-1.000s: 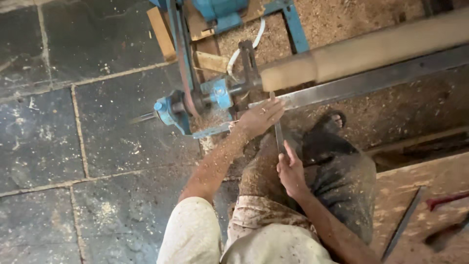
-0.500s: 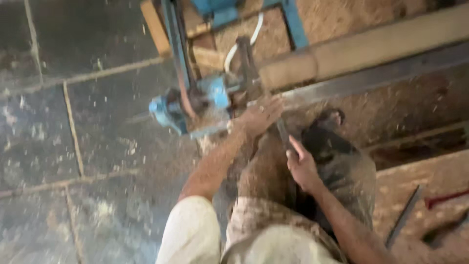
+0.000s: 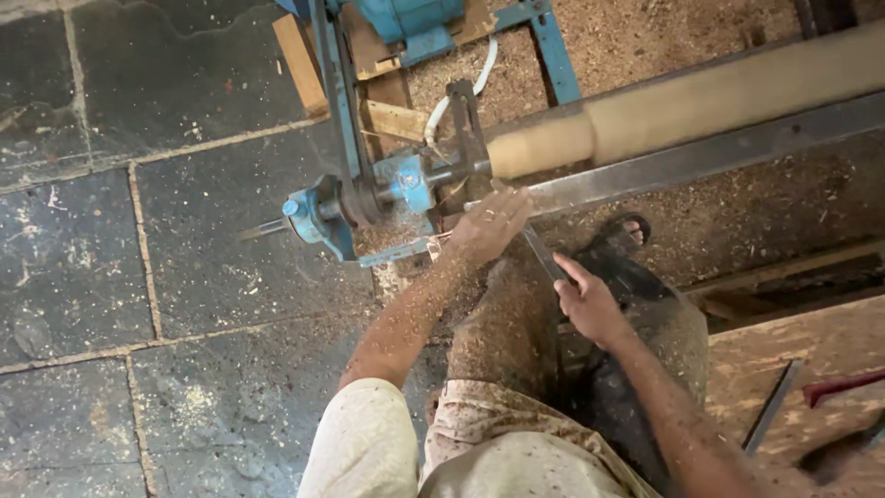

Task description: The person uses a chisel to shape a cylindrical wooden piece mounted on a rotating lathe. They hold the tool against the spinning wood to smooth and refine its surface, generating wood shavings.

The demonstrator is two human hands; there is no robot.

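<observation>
A long pale wooden cylinder is mounted on a blue lathe, with a grey metal rest bar running just below it. My left hand lies on the left end of that bar, fingers closed over the front of a narrow metal chisel near the cylinder's thinner end. My right hand grips the chisel's back end, close above my knee. Both forearms are dusted with sawdust.
Sawdust covers the ground behind and under the lathe. Dark stone floor slabs fill the left side. A wooden board at the lower right carries a flat metal tool and a red-handled tool. My sandalled foot rests under the bar.
The camera has shifted slightly, so the lathe sits a bit differently in view. Both hands stay on the chisel at the rest bar in almost the same pose.
</observation>
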